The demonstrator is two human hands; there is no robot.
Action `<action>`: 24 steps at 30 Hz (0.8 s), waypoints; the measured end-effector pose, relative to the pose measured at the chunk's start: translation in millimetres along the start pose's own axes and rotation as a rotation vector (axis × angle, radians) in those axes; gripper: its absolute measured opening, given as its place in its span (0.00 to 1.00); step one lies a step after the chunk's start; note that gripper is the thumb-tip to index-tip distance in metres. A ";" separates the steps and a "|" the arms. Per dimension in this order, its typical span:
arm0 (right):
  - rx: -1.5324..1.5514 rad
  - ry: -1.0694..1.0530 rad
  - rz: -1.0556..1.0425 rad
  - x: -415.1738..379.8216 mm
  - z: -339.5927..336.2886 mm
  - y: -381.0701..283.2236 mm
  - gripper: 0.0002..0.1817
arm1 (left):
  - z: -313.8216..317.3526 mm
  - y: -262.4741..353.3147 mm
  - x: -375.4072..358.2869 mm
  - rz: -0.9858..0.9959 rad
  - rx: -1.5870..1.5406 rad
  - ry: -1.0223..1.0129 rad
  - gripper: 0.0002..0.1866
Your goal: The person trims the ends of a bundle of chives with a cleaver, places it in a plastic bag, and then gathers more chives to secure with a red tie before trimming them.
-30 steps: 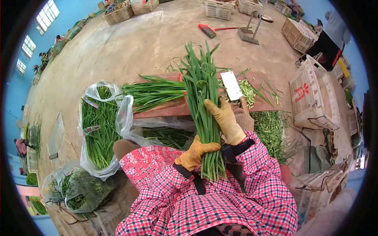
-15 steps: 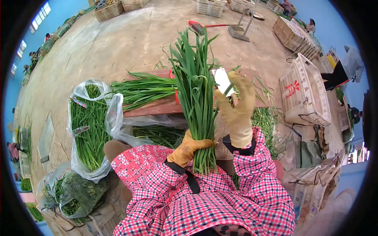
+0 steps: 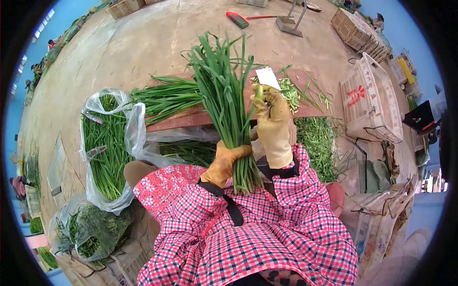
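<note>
My left hand (image 3: 225, 163), in a tan work glove, is wrapped round the lower stems of an upright bunch of garlic chives (image 3: 220, 95). Its leaves fan out above the hand and the stem ends hang below, by my lap. Just right of the bunch, my gloved right hand (image 3: 275, 109) is raised with its fingers curled. A small green leaf piece (image 3: 258, 91) shows at its fingertips. Behind both hands is a low reddish board (image 3: 179, 119), with more chives (image 3: 171, 97) lying on its left part. A white card (image 3: 267, 77) sits behind my right hand.
Short cut stems (image 3: 289, 93) litter the board's right side, and trimmings (image 3: 317, 148) are heaped below it. An open plastic bag of chives (image 3: 107, 157) stands left. To the right is a white crate (image 3: 367, 107); a red broom (image 3: 237, 19) and dustpan (image 3: 288, 27) lie beyond.
My right hand has gone from blurred, loosely spread fingers to curled ones, slightly left and nearer the bunch. The bunch in my left hand leans more to the left. The view has shifted a little.
</note>
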State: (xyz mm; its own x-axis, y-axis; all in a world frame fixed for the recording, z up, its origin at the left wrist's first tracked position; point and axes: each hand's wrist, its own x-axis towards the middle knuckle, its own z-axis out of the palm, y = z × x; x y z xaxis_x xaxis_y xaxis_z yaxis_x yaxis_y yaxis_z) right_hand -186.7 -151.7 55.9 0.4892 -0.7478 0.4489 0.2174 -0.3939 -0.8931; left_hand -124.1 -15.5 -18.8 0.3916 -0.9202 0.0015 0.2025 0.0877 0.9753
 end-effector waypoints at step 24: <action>-1.574 -0.448 0.334 -26.2 -201.7 0.8 0.40 | 10.1 12.7 38.0 -0.307 -0.209 -0.026 0.16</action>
State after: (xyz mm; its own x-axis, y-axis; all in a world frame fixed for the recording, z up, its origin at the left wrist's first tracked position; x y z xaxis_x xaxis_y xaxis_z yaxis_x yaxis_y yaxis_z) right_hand -369.7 -240.3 49.6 0.5832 -0.8116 -0.0335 -0.8076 -0.5837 0.0839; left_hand -115.8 -53.1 -4.1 0.2617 -0.9249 -0.2760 0.4869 -0.1204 0.8651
